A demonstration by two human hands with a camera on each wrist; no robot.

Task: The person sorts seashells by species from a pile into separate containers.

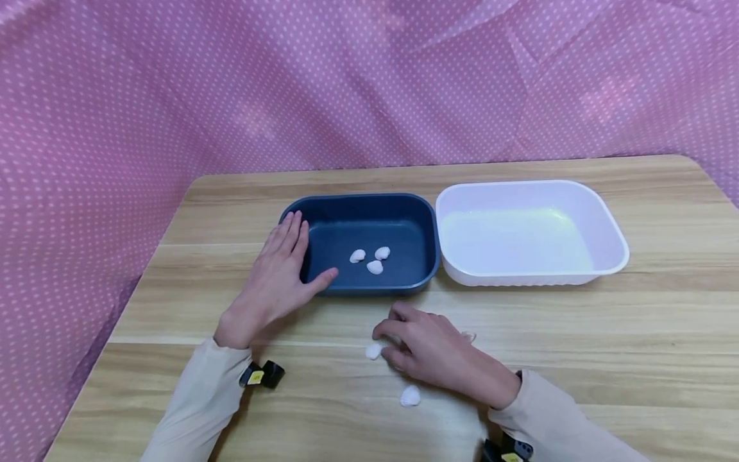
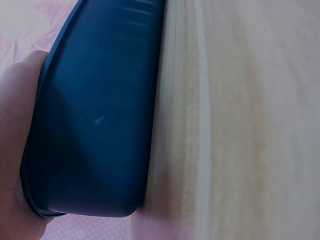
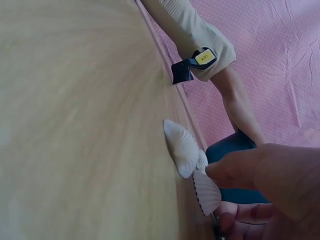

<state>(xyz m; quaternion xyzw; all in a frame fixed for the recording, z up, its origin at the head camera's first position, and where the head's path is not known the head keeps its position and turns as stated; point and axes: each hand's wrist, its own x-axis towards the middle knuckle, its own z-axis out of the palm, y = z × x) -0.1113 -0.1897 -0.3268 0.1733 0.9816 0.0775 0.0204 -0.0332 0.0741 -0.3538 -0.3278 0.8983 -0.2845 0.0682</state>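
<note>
Right hand half-curled: shell being pinched edgewise, slip thereby being risked; tub being touched by spread left hand.

Beige slvs, blk wrist cams, yel tags

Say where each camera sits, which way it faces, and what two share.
Head: on the head, facing forward and down at the blue tray, white tray and shells; left hand, right hand and sleeves show.
Left wrist: on that wrist, facing the blue tray's outer side; part of the left hand shows.
Right wrist: on that wrist, facing shells; right hand and left sleeve show.
Shared: head and right wrist both show shells.
</note>
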